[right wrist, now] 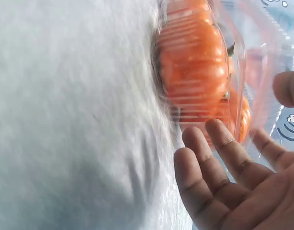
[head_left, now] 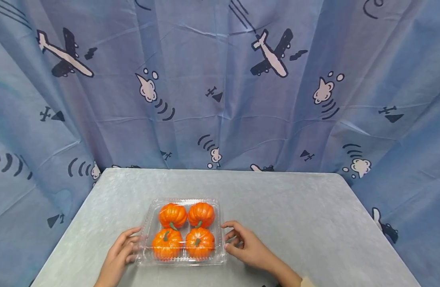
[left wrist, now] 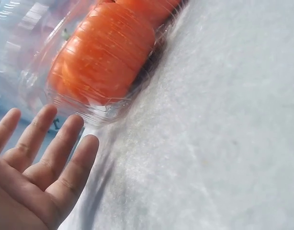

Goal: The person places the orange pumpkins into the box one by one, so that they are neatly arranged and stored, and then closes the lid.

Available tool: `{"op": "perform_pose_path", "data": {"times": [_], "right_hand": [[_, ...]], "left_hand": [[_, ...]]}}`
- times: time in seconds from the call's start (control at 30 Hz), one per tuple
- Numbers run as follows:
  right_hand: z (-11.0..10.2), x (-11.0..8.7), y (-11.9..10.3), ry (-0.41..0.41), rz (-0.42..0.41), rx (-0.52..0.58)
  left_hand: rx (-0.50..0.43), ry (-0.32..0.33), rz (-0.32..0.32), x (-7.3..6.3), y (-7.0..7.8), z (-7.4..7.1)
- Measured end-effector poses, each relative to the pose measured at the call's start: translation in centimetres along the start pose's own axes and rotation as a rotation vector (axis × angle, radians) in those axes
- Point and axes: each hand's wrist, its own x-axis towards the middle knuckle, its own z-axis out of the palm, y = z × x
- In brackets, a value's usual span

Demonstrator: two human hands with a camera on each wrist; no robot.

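Note:
A clear plastic clamshell box (head_left: 221,261) sits on the table, its see-through lid over small orange pumpkins (head_left: 172,215) with green stems, in two rows of two. My left hand (head_left: 114,257) is at the box's left side, fingertips right at its edge. On the opposite side, my right hand (head_left: 250,247) has its fingertips close to the wall, thumb nearer the front corner. In the left wrist view the fingers (left wrist: 75,167) are spread and fairly straight beside the plastic. The right wrist view shows extended fingers (right wrist: 204,163) overlapping the box's lower side.
The pale grey table (head_left: 295,215) stretches to the right of and behind the box. A blue curtain (head_left: 220,99) printed with airplanes hangs behind the table and along both sides.

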Motion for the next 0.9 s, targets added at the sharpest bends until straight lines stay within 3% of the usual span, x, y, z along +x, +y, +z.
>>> {"op": "perform_pose_path", "data": {"times": [0.1, 0.4, 0.9], "right_hand": [[0.5, -0.3, 0.1, 0.005, -0.017, 0.042], [2.1, -0.9, 0.6, -0.013, -0.052, 0.204], [3.3, -1.2, 0.5, -0.017, 0.067, 0.344]], "left_hand": [[0.015, 0.017, -0.014, -0.4, -0.1, 0.0], [0.023, 0.04, 0.051, -1.0, -0.5, 0.5], [0.033, 0.058, -0.006, -0.7, -0.4, 0.8]]}}
